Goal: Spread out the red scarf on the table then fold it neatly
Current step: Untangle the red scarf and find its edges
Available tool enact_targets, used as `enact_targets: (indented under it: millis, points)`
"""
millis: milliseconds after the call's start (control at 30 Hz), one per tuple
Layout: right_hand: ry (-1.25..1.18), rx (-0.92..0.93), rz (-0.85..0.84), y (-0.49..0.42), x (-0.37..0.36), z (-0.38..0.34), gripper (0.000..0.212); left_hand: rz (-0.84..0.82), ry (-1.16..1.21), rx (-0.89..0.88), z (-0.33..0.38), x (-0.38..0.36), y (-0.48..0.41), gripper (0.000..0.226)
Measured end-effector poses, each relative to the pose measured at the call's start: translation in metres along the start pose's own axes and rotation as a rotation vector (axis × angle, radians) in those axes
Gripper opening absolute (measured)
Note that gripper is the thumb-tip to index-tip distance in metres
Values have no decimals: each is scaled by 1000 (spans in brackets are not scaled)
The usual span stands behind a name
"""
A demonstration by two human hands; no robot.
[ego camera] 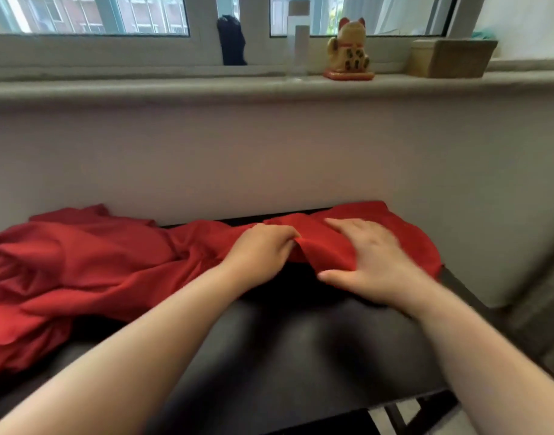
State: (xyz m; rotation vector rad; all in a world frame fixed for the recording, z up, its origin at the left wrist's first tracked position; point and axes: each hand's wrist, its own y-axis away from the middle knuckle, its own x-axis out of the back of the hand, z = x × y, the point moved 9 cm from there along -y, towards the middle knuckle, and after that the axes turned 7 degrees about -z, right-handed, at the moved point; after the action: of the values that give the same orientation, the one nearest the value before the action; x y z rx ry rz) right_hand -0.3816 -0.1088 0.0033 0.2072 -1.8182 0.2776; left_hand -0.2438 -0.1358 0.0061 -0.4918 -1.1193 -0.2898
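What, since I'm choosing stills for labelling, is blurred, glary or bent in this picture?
Head view: the right hand is smeared by motion blur, while the left hand pinching the red scarf is crisper; head view: the window sill bows, a wide-angle effect; head view: soft daylight leaves a dull sheen on the dark table, without harsh glare.

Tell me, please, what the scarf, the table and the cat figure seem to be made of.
The scarf looks like thin matte red cloth: it bunches into soft folds. The table has a smooth dark top with a dull sheen, perhaps laminate or coated wood. The cat figure looks like hard gold plastic or ceramic, slightly glossy.
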Motion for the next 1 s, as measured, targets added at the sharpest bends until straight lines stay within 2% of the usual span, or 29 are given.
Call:
enact_targets:
  millis: [67,167,233,300,400,500,567,633,700,733,800,833,867,900,933,1000]
  points:
    - [-40,26,45,-11,-20,-30,71,63,42,-38,10,-1,8,24]
    - [-124,-35,174,-17,-27,-37,27,137,201,-24,-5,2,21,17]
    - [-213,-55,209,-15,-28,-29,19,99,142,44,-38,-3,28,36]
    - [-229,-65,199,-13,-31,-21,16,18,32,129,-70,-13,33,42]
    - [-205,-88,170,-11,-39,-12,18,66,-3,180,-85,-8,36,24]
    - [-210,-98,196,-9,-38,-4,21,158,-42,1,-59,1,37,19]
    - [-200,-82,143,-10,-42,-3,24,60,-95,-106,-44,-12,41,18]
    - [-184,-68,52,-9,-48,-5,25,-26,-1,-69,-48,-18,45,25]
    - [-152,-41,-8,-8,-53,-10,25,20,136,-15,-61,-13,40,25]
    - [-144,-15,-15,-7,-54,-14,27,13,142,18,-68,-12,36,37]
    - [-132,68,1,-6,-54,-25,33,-139,89,93,-82,-23,25,64]
    - [-116,111,13,-6,-54,-30,33,-220,23,130,-87,-30,21,63]
    - [-98,143,26,-5,-54,-34,31,-272,-70,156,-89,-33,17,53]
    - [-85,152,43,-5,-52,-36,29,-270,-179,173,-90,-30,14,39]
    - [-86,134,72,-5,-49,-34,28,-187,-275,179,-89,-17,9,28]
    - [-124,46,160,-4,-39,-21,27,122,-295,129,-81,23,9,19]
